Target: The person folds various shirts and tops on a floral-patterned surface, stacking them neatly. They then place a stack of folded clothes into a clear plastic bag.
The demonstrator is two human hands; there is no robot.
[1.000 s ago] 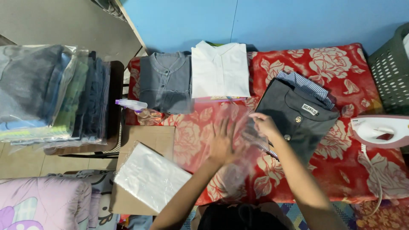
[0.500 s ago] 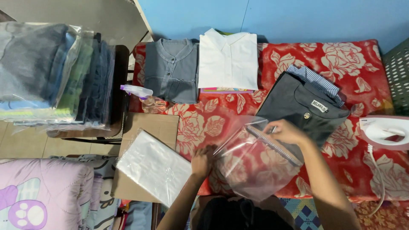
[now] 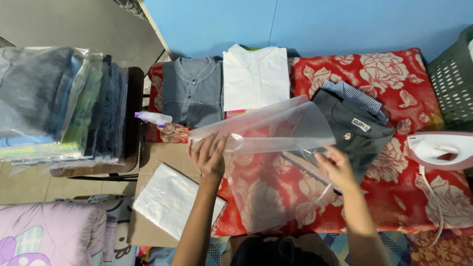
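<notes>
— Fingers (image 3: 209,148) of the left hand (image 3: 208,156) pinch one end of the clear plastic zip bag (image 3: 268,130); the right hand (image 3: 336,168) curls shut on its zipper edge at centre right.

— Which step, by your reckoning?

— Opening the bag, held above the red floral-covered worktop (image 3: 394,197). Next it seems to need its mouth spread toward the folded dark grey shirt (image 3: 357,135).

— How does it lie?

— Long axis runs left to right, rising slightly rightward; the mouth looks lower right, though I can't be sure.

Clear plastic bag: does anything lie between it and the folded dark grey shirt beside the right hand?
Nothing visible does. The clear plastic bag, held by both hands, already overlaps the folded dark grey shirt's near edge; right hand is beside it.
</notes>
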